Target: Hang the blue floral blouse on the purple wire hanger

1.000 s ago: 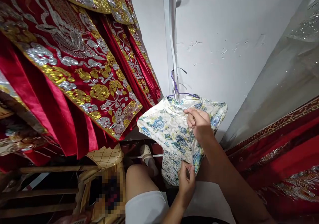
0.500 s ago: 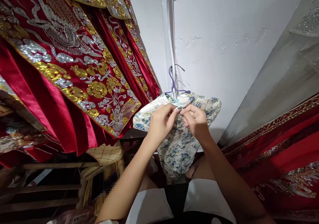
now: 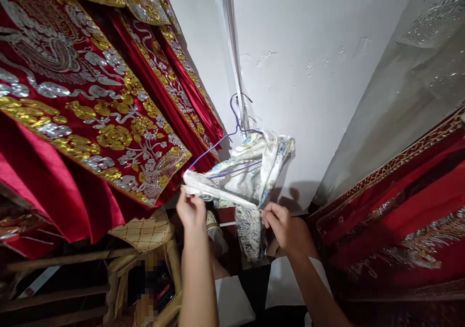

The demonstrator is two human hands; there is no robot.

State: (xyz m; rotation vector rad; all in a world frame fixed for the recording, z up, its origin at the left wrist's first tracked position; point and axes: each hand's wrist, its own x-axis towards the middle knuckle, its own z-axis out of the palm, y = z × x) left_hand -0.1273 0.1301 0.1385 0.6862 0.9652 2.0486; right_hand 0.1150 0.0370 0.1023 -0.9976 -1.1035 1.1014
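Note:
A white floral shirt (image 3: 247, 186) with blue and yellow print hangs on a purple wire hanger (image 3: 210, 148), hooked to a white upright rail. The shirt's front is pulled wide, and the hanger's left arm and lower bar show bare. My left hand (image 3: 191, 210) is closed on the shirt's edge below the hanger's left end. Lower right of the neck opening, my right hand (image 3: 276, 220) pinches the other edge of the shirt near its front.
Red embroidered garments (image 3: 119, 123) hang at the left. More red fabric (image 3: 407, 220) and a sheer grey cloth (image 3: 381, 99) are at the right. A bamboo chair (image 3: 169, 259) stands lower left; a white wall (image 3: 290, 36) rises behind the rail.
My hands have moved apart from the collar, left hand to the left and both lower. The shirt front has come open and its left shoulder has slipped off the hanger. The view has shifted.

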